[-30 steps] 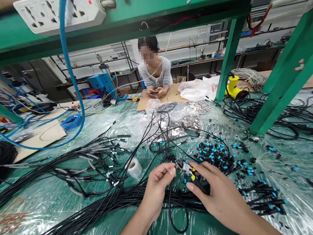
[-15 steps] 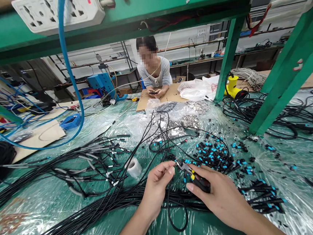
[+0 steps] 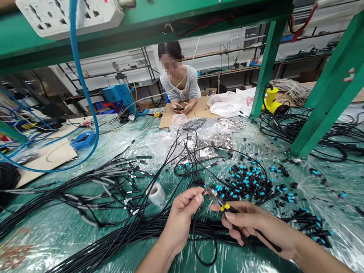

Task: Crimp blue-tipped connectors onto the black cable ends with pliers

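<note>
The right hand (image 3: 256,225) is clenched round the black handles of a pair of small pliers (image 3: 225,208) with a yellow band, their tips pointing up toward the left hand (image 3: 182,216). Its fingers are pinched together just beside those tips; whether they hold a thin black cable (image 3: 195,237) is too small to tell. Both hands are above a thick bundle of black cables (image 3: 114,240) on the plastic-covered bench (image 3: 47,267). As far as the pictures show, some work is done: cable ends with white tips (image 3: 119,188) lie fanned out on the left, and cables with blue-and-black ends (image 3: 307,227) lie at the right. A large heap of loose blue-and-black connectors (image 3: 245,184) lies just beyond the hands, so plenty of pieces remain unused
</note>
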Available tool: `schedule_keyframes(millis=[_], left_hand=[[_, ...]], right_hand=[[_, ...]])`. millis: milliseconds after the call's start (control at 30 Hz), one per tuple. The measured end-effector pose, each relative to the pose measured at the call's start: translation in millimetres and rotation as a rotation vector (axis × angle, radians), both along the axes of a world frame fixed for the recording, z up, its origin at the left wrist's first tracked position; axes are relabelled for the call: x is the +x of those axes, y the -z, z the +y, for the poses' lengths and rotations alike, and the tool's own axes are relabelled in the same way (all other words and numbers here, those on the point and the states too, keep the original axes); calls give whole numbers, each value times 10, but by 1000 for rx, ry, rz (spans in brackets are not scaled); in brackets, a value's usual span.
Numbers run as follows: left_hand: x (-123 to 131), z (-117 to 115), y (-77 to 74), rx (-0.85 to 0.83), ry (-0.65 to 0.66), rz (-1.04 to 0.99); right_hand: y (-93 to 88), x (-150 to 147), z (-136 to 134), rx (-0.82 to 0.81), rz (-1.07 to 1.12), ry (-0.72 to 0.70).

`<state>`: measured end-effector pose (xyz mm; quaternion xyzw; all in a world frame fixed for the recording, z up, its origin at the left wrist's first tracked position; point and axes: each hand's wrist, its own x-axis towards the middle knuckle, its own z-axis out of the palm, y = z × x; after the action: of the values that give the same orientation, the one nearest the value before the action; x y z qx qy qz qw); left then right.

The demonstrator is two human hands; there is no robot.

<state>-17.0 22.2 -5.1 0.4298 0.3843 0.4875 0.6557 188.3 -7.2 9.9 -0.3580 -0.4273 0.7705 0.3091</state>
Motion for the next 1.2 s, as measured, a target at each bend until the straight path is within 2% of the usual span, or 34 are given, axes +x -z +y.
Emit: schedule_keyframes(millis=[233, 700, 833, 967, 1033, 1100, 1200], left_hand=[[-12, 9, -14, -23, 41, -31], [-40, 20, -36, -135, 98, -186], [-36, -18, -88, -130, 142, -211], [-18, -50, -136, -121, 117, -171], [-10, -50, -122, -140, 80, -169], [-6, -43, -86, -150, 54, -170], [-9, -30, -30, -85, 38, -106]], right_hand=[[56, 41, 29, -216, 195, -78], [141, 52, 40, -406, 402, -275], [115, 78, 37, -397, 404, -258], [63, 68, 45, -280, 369, -125], [35, 50, 46, -174, 269, -20], [12, 33, 43, 22, 33, 94], [2, 19, 31, 444, -459, 251]])
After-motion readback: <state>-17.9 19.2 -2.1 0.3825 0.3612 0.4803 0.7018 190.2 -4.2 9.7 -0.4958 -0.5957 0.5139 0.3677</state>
